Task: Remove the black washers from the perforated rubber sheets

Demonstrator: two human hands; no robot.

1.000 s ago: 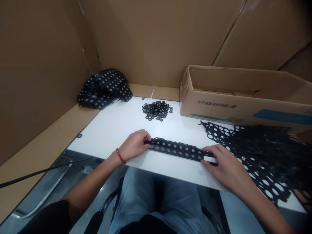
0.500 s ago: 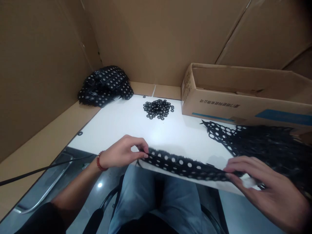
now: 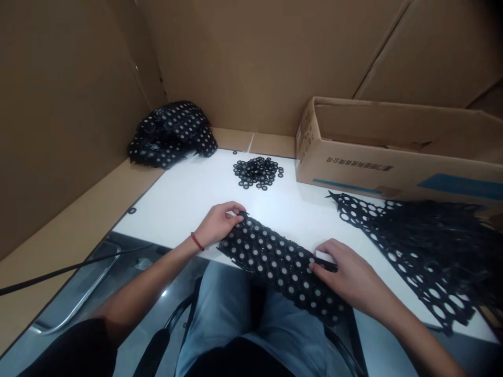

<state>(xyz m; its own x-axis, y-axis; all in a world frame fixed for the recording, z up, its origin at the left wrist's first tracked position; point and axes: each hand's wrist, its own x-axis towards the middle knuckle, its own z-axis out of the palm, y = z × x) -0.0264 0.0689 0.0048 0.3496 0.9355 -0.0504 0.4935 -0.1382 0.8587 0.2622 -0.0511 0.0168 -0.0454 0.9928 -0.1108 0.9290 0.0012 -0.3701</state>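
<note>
A black perforated rubber sheet [image 3: 275, 256] with rows of round holes slants across the table's near edge, its lower part hanging over my lap. My left hand [image 3: 222, 222] pinches its upper left corner between thumb and fingers. Along the upper edge towards the right end, my right hand [image 3: 346, 269] grips the sheet with thumb and bent fingers. Behind it on the white table [image 3: 188, 193] lies a heap of small black rings [image 3: 257, 173]. To the right, black sheets with larger holes [image 3: 416, 246] are piled up.
A bundle of dotted black sheets [image 3: 173, 133] sits at the back left corner. An open cardboard box [image 3: 353, 162] stands at the back right. One loose ring [image 3: 132, 210] lies near the left edge. Cardboard walls [image 3: 251, 63] enclose the table.
The sheet was stretched low and seen nearly edge-on; now its face is turned up towards me. My right hand has moved left, nearer to my left hand, which shifted slightly up and right.
</note>
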